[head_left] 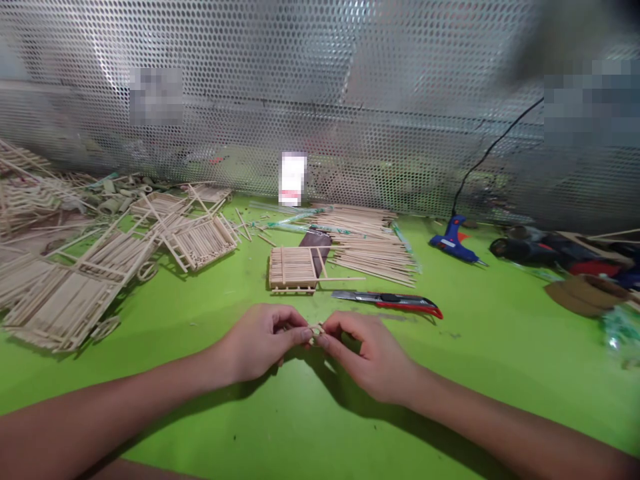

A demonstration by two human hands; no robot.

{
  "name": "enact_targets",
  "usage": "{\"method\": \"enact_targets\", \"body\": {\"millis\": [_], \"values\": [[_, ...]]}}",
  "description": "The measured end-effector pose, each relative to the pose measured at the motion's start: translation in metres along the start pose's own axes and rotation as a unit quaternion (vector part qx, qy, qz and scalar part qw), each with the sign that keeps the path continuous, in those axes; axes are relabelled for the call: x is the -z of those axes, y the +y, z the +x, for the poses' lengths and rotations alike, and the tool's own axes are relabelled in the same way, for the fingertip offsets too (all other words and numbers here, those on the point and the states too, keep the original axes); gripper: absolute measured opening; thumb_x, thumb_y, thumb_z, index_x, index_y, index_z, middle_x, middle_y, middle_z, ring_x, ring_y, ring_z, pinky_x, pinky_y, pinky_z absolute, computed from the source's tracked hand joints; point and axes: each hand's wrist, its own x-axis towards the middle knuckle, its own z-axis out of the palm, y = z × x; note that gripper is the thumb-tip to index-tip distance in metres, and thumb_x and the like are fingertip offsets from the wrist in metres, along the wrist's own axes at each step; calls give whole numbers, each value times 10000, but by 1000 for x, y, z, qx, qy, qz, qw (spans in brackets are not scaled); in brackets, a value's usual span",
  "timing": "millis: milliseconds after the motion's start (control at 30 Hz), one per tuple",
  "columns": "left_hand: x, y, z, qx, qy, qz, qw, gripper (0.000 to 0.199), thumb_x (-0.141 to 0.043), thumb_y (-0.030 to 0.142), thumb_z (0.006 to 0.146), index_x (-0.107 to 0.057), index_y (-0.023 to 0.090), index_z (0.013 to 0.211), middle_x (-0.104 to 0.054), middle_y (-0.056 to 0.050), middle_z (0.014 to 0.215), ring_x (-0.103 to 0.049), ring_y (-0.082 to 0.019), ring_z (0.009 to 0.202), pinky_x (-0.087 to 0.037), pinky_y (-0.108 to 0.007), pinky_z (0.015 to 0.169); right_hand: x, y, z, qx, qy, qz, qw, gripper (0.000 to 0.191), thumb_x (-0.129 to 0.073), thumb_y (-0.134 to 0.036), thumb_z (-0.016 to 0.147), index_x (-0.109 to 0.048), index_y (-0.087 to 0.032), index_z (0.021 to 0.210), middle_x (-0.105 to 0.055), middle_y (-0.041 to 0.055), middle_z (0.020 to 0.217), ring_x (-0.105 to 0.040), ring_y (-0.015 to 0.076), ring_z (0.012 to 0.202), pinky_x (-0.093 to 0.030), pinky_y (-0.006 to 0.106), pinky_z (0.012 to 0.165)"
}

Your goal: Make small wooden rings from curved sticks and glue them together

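Note:
Near the middle of the green table [280,427], my left hand [267,339] and my right hand [370,350] meet at the fingertips. Both pinch a small pale ring-shaped piece [316,333] between thumb and fingers, one hand on each side. Its finer details are too small to tell. Just beyond my hands sits a small cart-like frame of thin wooden sticks [293,267]. A utility knife [390,300] with a red and black handle lies beyond my right hand, its blade end pointing left.
Several stick-built carts [70,303] crowd the left side. Loose thin sticks [370,243] lie at the back centre. A blue glue gun [456,241] with a black cord, a brown tape roll [585,295] and dark tools are at the right. A perforated metal panel [320,87] closes the back.

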Motion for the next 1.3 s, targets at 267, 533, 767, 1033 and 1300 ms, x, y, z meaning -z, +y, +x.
{"method": "enact_targets", "body": {"millis": [267,533,767,1033,1300], "values": [[5,-5,-6,-84,21,90,992,472,-714,469,865,-689,180,1238,-746,-82,1001,-575,-136,621,-468,-252,518,3,-3,2,-52,-6,99,994,369,-637,-527,952,-668,-184,819,-645,10,701,-531,145,611,-376,279,563],[-2,-13,-14,-253,73,148,953,309,-735,346,894,-755,274,1194,-790,-44,986,-658,-133,629,-616,-274,601,0,-7,1,-90,-50,304,947,489,-751,-650,825,-710,-165,876,-666,15,744,-569,134,641,-432,302,623],[1,-8,-11,-261,127,147,946,293,-708,415,925,-769,235,1148,-806,-56,910,-656,-129,534,-581,-242,463,3,-4,2,-84,-45,353,931,449,-825,-601,777,-730,-173,873,-668,8,743,-568,119,640,-423,298,635],[1,-16,-8,-341,139,207,906,391,-766,310,892,-709,260,1275,-818,-41,1025,-681,-114,557,-614,-240,513,-3,2,5,-95,-61,403,908,404,-871,-553,740,-756,-184,858,-689,1,744,-596,118,657,-455,305,657],[1,-16,-11,-328,112,231,909,296,-680,315,957,-733,274,1246,-822,-38,1000,-719,-137,623,-643,-280,584,-3,2,3,-106,-60,413,903,379,-880,-504,750,-757,-171,882,-709,5,795,-594,105,661,-444,280,637]]}}
